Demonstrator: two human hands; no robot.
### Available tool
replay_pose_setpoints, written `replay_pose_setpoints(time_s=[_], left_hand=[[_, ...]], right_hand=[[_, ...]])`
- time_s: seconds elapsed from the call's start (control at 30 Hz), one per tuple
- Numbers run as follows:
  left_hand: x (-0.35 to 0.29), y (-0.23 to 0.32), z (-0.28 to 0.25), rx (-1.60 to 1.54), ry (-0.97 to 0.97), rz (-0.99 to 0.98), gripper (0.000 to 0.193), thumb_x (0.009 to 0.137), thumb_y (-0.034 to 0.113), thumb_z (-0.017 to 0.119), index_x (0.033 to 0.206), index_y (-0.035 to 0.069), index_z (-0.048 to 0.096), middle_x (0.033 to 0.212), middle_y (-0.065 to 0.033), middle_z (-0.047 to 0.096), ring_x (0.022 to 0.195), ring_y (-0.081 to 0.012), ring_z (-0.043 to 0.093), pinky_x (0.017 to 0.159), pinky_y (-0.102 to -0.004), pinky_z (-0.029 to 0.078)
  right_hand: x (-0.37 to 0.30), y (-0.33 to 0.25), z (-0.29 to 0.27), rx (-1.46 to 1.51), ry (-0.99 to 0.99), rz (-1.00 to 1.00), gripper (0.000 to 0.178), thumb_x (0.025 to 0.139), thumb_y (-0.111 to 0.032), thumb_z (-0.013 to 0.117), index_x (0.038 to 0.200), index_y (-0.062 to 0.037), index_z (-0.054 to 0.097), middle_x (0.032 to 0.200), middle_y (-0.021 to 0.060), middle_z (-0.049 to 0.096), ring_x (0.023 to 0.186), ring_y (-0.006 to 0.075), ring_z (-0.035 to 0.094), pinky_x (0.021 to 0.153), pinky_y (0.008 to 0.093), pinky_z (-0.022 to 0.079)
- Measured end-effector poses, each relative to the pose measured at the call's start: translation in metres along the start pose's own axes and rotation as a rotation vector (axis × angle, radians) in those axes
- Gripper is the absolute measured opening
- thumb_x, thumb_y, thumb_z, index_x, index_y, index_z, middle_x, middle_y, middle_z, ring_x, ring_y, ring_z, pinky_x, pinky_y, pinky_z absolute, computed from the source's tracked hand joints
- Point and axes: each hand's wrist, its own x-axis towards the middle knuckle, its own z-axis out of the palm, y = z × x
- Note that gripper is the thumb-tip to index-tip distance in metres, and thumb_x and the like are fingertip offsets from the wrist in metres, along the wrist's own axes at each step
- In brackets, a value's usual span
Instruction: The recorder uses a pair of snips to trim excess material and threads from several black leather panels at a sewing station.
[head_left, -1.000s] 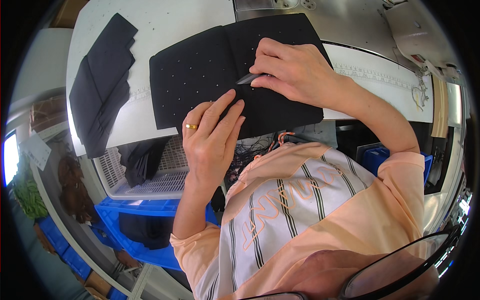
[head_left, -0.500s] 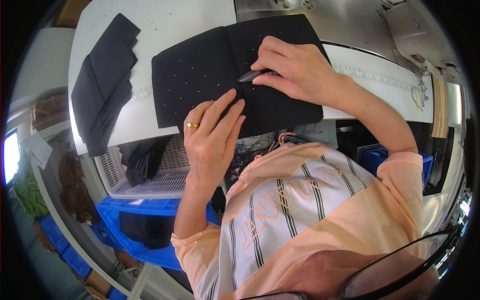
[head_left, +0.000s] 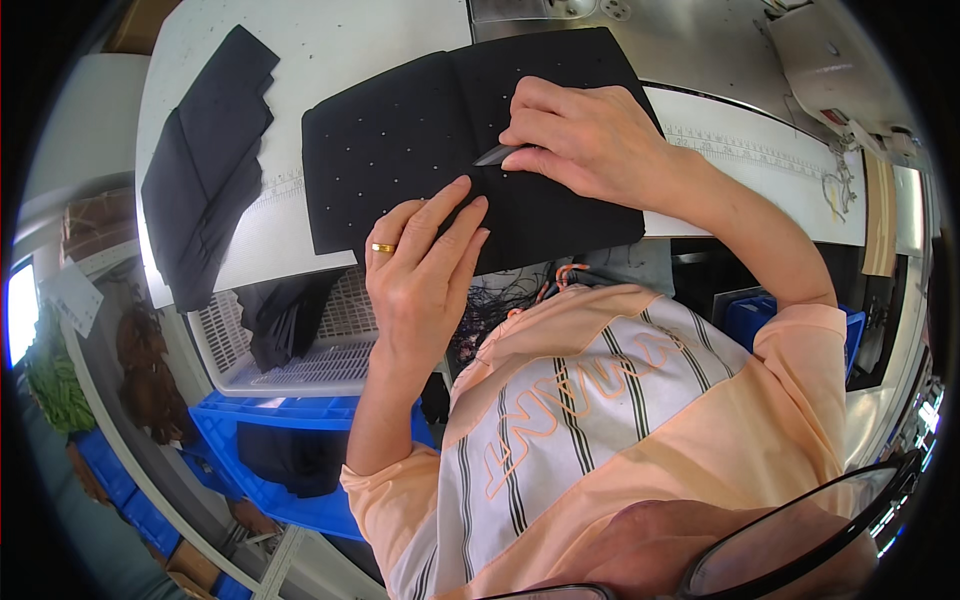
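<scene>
A dark fabric panel dotted with small pale marks lies spread on the white table, a crease running down its middle. My right hand is closed round what look like thread snips, most of them hidden by the fingers. Their pointed metal tip touches or hovers just over the cloth near the crease; I cannot tell which. Flat on the panel's near part rests my left hand, fingers stretched out, a gold ring on one. Its fingertips are just below the snips' tip.
Folded dark cloth with a stepped edge lies on the table to the left. Below are a white plastic basket with dark cloth and a blue crate. A metal machine bed borders the table at the far right.
The snips' tip stays near the crease while my right hand's fingers shift slightly, covering more of the tool. My left hand and the panel have barely moved.
</scene>
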Motion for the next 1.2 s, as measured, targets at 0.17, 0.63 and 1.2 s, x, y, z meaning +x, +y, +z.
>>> replay_pose_setpoints(time_s=[0.17,0.63,1.2], left_hand=[[-0.001,-0.001,0.002,0.012,0.019,0.007,0.025,0.072,0.008,0.073,0.097,0.007,0.072,0.110,-0.0020,0.066,0.091,-0.0200,0.058,0.083,-0.0327,0.043],[0.008,-0.008,-0.002,-0.050,-0.070,0.089,0.023,0.076,-0.001,0.065,0.098,0.005,0.065,0.106,-0.0050,0.062,0.092,-0.0228,0.058,0.080,-0.0339,0.046],[0.035,-0.001,-0.005,0.063,-0.029,0.091,0.020,0.069,-0.002,0.071,0.088,0.004,0.069,0.084,-0.0053,0.060,0.073,-0.0196,0.061,0.060,-0.0274,0.048]], right_hand=[[-0.003,0.009,-0.006,0.211,-0.074,-0.029,0.020,0.079,-0.021,0.072,0.086,-0.0052,0.062,0.084,0.0038,0.053,0.064,0.0214,0.057,0.052,0.0308,0.044],[-0.031,0.005,-0.031,0.307,-0.058,0.241,0.027,0.073,-0.016,0.076,0.094,-0.0036,0.063,0.088,0.0055,0.057,0.078,0.0228,0.057,0.066,0.0314,0.046],[-0.036,0.005,-0.026,0.247,-0.007,0.211,0.025,0.079,-0.026,0.071,0.092,-0.0069,0.061,0.092,0.0018,0.056,0.069,0.0202,0.058,0.059,0.0306,0.047]])
